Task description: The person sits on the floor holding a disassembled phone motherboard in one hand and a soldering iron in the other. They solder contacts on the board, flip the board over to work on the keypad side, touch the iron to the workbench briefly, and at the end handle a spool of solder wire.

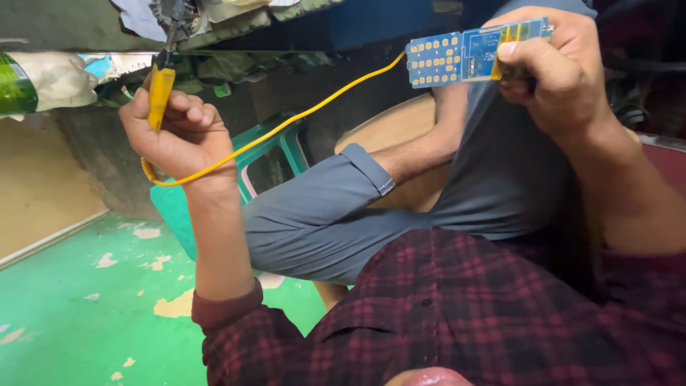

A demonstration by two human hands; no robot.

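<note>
My right hand [550, 75] pinches the blue circuit board [457, 56] by its end, up high. It looks light, thin and stiff, probably fragile, so I'd stick to the edges. Left hand [179, 129] is closed around the yellow probe [160, 96], its wire [300, 118] floppy.

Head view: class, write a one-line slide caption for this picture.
Left hand grips a yellow-handled tool with a yellow wire, while the right hand holds a blue circuit board.

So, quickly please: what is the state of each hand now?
Left hand: closed, holding a yellow-handled tool with its yellow cable.
Right hand: closed, holding a blue circuit board.
</note>
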